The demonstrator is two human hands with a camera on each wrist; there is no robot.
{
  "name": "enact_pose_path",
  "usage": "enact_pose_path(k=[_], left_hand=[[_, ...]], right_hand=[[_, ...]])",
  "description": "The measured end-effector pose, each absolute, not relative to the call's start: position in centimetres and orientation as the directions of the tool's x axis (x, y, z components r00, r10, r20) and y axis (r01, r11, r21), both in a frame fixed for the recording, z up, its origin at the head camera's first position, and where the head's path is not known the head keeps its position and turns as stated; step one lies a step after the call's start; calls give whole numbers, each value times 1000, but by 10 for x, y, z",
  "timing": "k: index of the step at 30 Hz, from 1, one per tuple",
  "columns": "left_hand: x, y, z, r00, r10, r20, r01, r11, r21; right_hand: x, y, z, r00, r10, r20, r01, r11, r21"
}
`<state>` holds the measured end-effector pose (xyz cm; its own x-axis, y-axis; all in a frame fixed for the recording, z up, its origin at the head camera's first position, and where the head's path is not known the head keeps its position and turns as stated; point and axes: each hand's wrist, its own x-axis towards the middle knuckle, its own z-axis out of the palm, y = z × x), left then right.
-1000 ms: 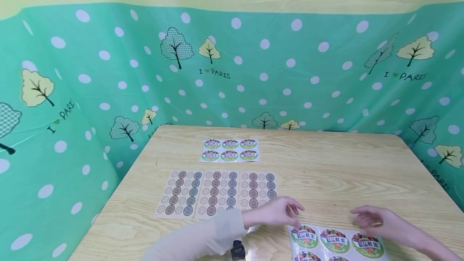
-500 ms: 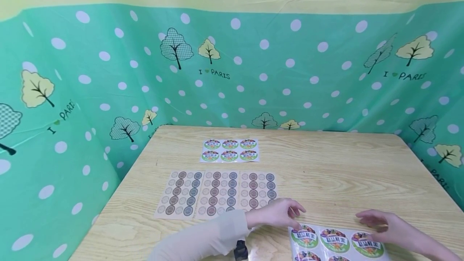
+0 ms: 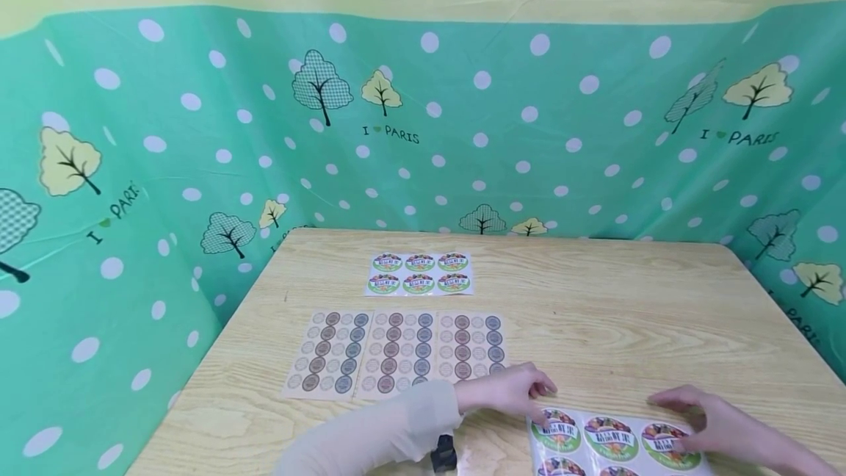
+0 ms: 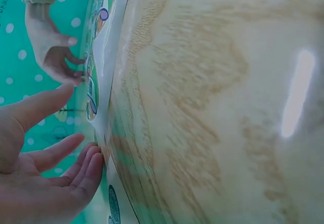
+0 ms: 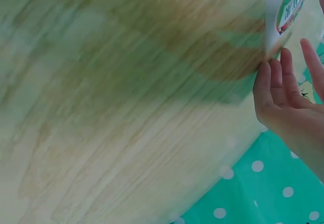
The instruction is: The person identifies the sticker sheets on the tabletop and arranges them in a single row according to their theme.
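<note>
In the head view a white sheet of large round fruit stickers (image 3: 611, 441) lies at the table's front, its lower part out of frame. My left hand (image 3: 510, 391) is at its upper left corner, and my right hand (image 3: 722, 424) is at its right side, thumb over the right sticker. The left wrist view shows the left hand (image 4: 48, 168) with thumb and fingers apart, fingertips low beside the sheet's edge. In the right wrist view the right hand (image 5: 291, 95) has its fingers nearly straight, fingertips by the sheet's corner. Neither hand visibly pinches the sheet.
Three sheets of small round stickers (image 3: 395, 351) lie side by side left of the hands. Behind them is a smaller sheet of fruit stickers (image 3: 419, 275). A green dotted curtain (image 3: 502, 131) hangs behind the wooden table (image 3: 634, 314).
My right hand has shifted slightly right and its thumb has come down over the right sticker. The left hand has moved slightly right, its thumb lower over the left sticker. The sheets look unmoved.
</note>
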<state>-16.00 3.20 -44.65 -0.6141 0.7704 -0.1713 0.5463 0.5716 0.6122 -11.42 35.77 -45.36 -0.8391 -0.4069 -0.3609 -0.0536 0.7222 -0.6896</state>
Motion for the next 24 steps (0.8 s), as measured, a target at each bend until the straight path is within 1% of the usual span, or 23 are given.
enact_pose_path(k=[5, 9, 16, 20, 24], left_hand=[[-161, 32, -450, -604, 778, -175, 553, 567, 611], [-161, 34, -452, -599, 780, -180, 577, 577, 578], [-156, 35, -449, -613, 763, -205, 585, 613, 532], [-153, 36, -447, -613, 764, -204, 612, 622, 489], [-151, 38, -447, -618, 762, -191, 655, 634, 411]], right_hand=[[-112, 361, -459, -831, -447, -331, -111, 717, -688], [-110, 361, -462, -837, -460, -297, -157, 721, -675], [-109, 361, -465, -845, -432, -315, -131, 739, -661], [-107, 361, -469, -856, -439, -275, -181, 751, -635], [-105, 361, -472, -867, -451, -211, -247, 758, -603]])
